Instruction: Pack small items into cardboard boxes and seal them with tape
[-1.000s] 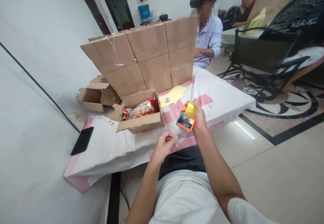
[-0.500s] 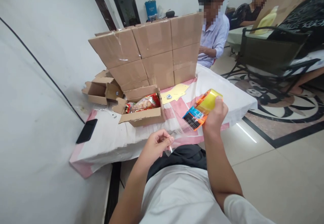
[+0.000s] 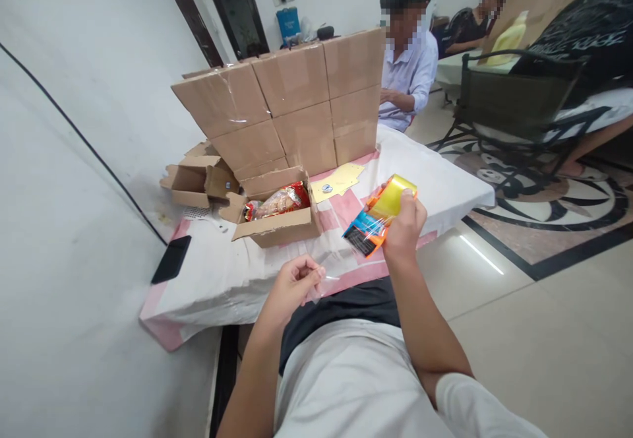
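My right hand point(image 3: 406, 227) is closed on a tape dispenser point(image 3: 368, 227) with an orange and blue body and a yellow roll. At the table's front edge my left hand point(image 3: 297, 281) pinches a piece of clear tape point(image 3: 321, 286). The tape is see-through, so whether it runs unbroken to the dispenser cannot be made out. Beyond my left hand stands an open cardboard box point(image 3: 279, 228) with red and clear packets point(image 3: 284, 202) inside. Yellow paper pieces point(image 3: 339, 183) lie to the right of that box.
Stacked closed cartons point(image 3: 301, 105) form a wall behind the open box. Another open box point(image 3: 192, 186) stands at the left, with a black phone point(image 3: 171, 259) nearer. A person point(image 3: 408, 62) sits behind the cartons; a chair point(image 3: 519, 95) stands at the right.
Both hands have moved slightly left in the view, the right one with the dispenser. The right side of the scene has also shifted left. Both grips look the same.
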Action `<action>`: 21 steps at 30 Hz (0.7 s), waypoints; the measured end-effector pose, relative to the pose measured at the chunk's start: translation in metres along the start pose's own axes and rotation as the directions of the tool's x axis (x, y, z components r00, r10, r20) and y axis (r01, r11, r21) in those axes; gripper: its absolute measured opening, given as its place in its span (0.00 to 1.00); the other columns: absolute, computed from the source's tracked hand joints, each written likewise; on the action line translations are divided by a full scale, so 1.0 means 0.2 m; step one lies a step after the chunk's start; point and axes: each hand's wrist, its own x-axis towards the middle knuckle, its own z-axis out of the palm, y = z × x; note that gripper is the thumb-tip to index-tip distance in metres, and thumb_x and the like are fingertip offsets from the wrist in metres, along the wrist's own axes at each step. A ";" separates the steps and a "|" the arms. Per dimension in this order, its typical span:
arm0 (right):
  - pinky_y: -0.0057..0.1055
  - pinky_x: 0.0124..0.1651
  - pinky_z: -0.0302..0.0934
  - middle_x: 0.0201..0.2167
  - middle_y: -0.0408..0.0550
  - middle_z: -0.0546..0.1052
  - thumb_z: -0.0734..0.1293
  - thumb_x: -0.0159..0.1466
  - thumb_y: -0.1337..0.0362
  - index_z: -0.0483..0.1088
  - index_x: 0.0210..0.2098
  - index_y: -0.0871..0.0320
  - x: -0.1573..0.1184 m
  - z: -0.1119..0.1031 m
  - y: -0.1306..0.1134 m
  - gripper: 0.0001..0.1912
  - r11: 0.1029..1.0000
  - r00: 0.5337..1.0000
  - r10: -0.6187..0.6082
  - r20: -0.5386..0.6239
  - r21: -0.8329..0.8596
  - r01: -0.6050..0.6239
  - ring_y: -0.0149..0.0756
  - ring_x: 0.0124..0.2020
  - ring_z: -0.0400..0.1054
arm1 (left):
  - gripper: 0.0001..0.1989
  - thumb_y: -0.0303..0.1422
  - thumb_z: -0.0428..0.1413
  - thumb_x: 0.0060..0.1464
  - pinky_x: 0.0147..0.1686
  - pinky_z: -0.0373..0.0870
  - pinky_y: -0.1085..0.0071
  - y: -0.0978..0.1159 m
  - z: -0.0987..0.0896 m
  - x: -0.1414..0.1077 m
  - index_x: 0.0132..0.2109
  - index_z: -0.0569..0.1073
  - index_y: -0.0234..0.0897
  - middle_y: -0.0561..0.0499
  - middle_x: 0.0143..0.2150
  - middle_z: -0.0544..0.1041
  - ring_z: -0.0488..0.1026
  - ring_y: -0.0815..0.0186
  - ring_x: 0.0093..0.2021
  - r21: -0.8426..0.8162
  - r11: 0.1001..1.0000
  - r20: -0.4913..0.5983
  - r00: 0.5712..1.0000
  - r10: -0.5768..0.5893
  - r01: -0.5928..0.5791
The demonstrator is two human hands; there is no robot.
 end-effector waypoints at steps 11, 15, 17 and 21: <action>0.34 0.27 0.70 0.21 0.44 0.74 0.63 0.63 0.50 0.70 0.34 0.56 -0.06 0.01 0.15 0.15 0.852 0.869 0.462 0.175 0.185 -0.490 0.36 0.21 0.70 | 0.24 0.54 0.64 0.47 0.17 0.54 0.78 -0.13 0.04 0.13 0.28 0.69 0.37 0.54 0.22 0.71 0.57 0.75 0.18 0.038 0.995 -0.028 0.995 0.095 -0.094; 0.33 0.26 0.69 0.21 0.44 0.73 0.63 0.62 0.51 0.68 0.30 0.55 -0.05 0.01 0.22 0.14 0.817 0.854 0.498 0.155 0.248 -0.521 0.36 0.21 0.69 | 0.23 0.53 0.63 0.50 0.19 0.56 0.78 -0.14 0.04 0.15 0.28 0.70 0.37 0.54 0.22 0.71 0.61 0.72 0.20 0.050 0.992 -0.043 0.992 0.119 -0.117; 0.36 0.28 0.70 0.20 0.45 0.73 0.64 0.61 0.50 0.68 0.28 0.54 -0.02 -0.01 0.18 0.15 0.887 0.909 0.390 0.145 0.205 -0.413 0.38 0.22 0.70 | 0.21 0.52 0.62 0.50 0.20 0.57 0.78 -0.18 0.01 0.15 0.29 0.71 0.37 0.53 0.23 0.73 0.64 0.71 0.21 0.092 0.988 -0.080 0.988 0.129 -0.122; 0.40 0.33 0.72 0.23 0.43 0.71 0.63 0.63 0.47 0.65 0.26 0.52 0.15 -0.14 -0.04 0.17 0.966 0.986 0.132 0.103 0.209 -0.152 0.39 0.27 0.71 | 0.25 0.55 0.63 0.44 0.16 0.52 0.78 -0.30 -0.12 0.10 0.24 0.66 0.38 0.54 0.18 0.70 0.58 0.73 0.16 0.159 0.986 -0.297 0.950 0.097 -0.051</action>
